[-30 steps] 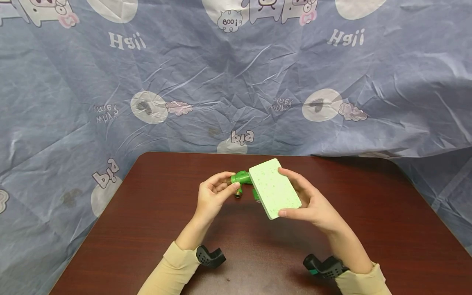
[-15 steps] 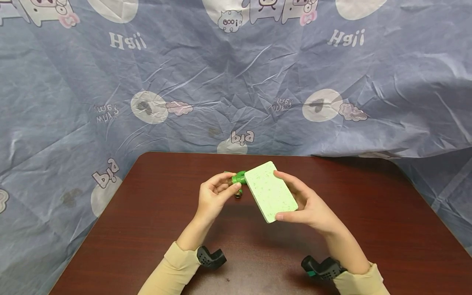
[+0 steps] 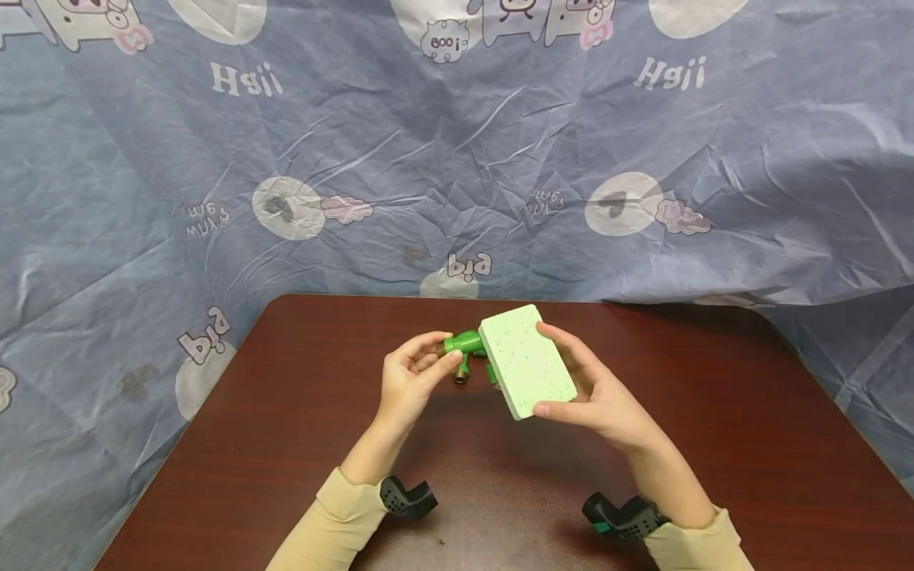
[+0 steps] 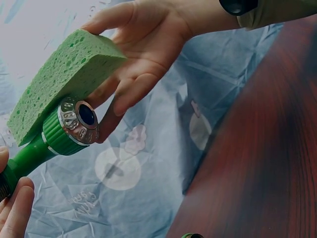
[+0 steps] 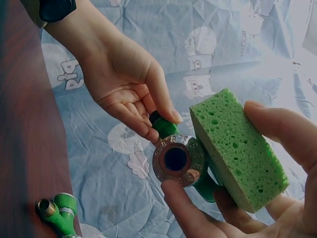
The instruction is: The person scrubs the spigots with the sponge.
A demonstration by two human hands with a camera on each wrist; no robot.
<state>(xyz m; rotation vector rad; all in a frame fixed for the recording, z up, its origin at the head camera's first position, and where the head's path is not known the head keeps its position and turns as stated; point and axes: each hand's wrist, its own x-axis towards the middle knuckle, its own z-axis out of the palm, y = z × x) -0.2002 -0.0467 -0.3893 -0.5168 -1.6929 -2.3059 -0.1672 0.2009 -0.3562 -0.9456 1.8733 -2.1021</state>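
Note:
My left hand [image 3: 410, 381] pinches the narrow end of a green tube-shaped fitting [image 3: 464, 342] between thumb and fingers. In the left wrist view this fitting has a ribbed collar and an embossed silver ring [image 4: 74, 119] around a dark opening. My right hand [image 3: 607, 400] grips a light green porous sponge [image 3: 527, 363] by its edges, thumb on one side. The tilted sponge [image 4: 64, 69] lies along the fitting and hides part of it in the head view. In the right wrist view a right-hand finger [image 5: 185, 208] is at the silver ring's rim.
A second green fitting [image 5: 62, 213] with a brass-coloured end stands on the dark red-brown table [image 3: 300, 412], below the held things. A blue patterned cloth [image 3: 457, 159] hangs behind the table. Black cameras [image 3: 408, 498] sit at both wrists.
The sponge shifted left and down along the fitting, then back up with my right hand. My left hand keeps its hold on the fitting, almost still.

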